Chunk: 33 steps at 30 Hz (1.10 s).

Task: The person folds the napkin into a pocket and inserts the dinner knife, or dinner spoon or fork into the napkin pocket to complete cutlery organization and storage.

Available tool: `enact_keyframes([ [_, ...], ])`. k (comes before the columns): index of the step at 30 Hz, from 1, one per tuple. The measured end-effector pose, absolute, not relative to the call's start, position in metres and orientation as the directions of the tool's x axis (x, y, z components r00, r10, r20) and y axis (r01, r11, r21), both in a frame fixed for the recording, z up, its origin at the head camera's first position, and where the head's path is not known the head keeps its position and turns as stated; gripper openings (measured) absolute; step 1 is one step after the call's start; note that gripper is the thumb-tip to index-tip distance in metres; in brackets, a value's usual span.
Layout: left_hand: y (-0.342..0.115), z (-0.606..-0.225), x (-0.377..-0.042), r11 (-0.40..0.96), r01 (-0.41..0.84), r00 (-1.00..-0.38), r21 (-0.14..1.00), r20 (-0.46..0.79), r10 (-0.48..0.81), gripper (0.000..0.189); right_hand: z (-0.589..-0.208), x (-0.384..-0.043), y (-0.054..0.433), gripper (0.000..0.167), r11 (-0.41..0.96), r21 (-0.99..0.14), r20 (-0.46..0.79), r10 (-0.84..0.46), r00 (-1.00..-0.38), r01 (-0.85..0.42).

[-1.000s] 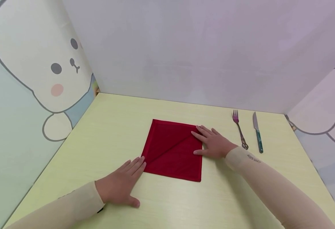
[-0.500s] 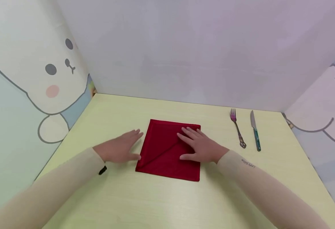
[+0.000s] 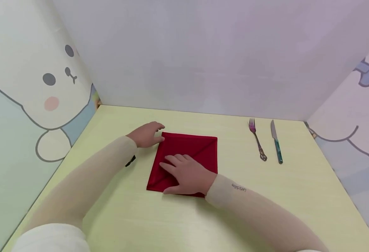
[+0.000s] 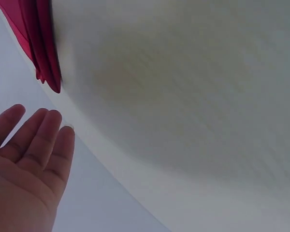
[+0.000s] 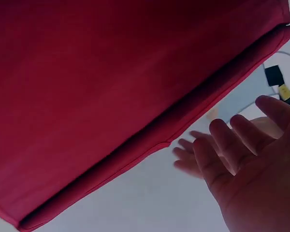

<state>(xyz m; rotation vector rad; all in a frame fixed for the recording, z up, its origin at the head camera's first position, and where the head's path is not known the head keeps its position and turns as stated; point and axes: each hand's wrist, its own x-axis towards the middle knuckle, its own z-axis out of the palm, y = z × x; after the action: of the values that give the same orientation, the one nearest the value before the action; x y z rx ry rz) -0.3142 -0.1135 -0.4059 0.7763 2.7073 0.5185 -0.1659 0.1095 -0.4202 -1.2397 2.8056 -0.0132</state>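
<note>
A red cloth napkin point(image 3: 200, 143), folded into a square with a diagonal fold edge across its top, lies flat on the table. At its far left corner is my left hand point(image 3: 146, 134), thumb and fingers spread apart; whether it touches the cloth I cannot tell. The left wrist view shows that hand point(image 4: 29, 169) with its fingers held out, below the layered napkin edge point(image 4: 43, 48). My right hand point(image 3: 187, 175) lies over the near part of the napkin with its fingers extended, hiding some of the near edge. In the right wrist view its palm point(image 5: 261, 169) faces the camera.
On the right side of the pale table point(image 3: 127, 217) lie a fork point(image 3: 257, 140) and a knife with a green handle point(image 3: 277, 143). A white wall point(image 3: 184, 70) rises behind the table, and panels with cartoon prints flank it.
My left hand has moved from the napkin's near left corner up to its far left corner. My right hand has slid from the far right corner towards the near left. The napkin stays folded.
</note>
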Motion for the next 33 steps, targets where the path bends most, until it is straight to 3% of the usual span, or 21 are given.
enact_keyframes([
  [11,-0.094,-0.417,-0.342,0.812,0.370,-0.828,0.451,-0.237,0.509,0.045,-0.423,-0.160,0.071,0.064,0.575,0.071,-0.104,-0.808,-0.579,-0.815],
  [17,-0.093,-0.421,-0.348,0.820,0.343,-0.829,0.458,-0.262,0.494,0.035,-0.428,-0.160,0.060,0.035,0.479,0.103,-0.054,-0.873,-0.485,-0.872],
  [23,-0.089,-0.420,-0.347,0.826,0.320,-0.834,0.464,-0.277,0.478,0.025,-0.428,-0.159,0.041,0.017,0.433,0.084,-0.142,-0.886,-0.441,-0.898],
  [33,-0.088,-0.422,-0.348,0.826,0.302,-0.845,0.475,-0.268,0.463,0.020,-0.422,-0.160,0.034,0.017,0.427,0.111,-0.170,-0.882,-0.440,-0.898],
])
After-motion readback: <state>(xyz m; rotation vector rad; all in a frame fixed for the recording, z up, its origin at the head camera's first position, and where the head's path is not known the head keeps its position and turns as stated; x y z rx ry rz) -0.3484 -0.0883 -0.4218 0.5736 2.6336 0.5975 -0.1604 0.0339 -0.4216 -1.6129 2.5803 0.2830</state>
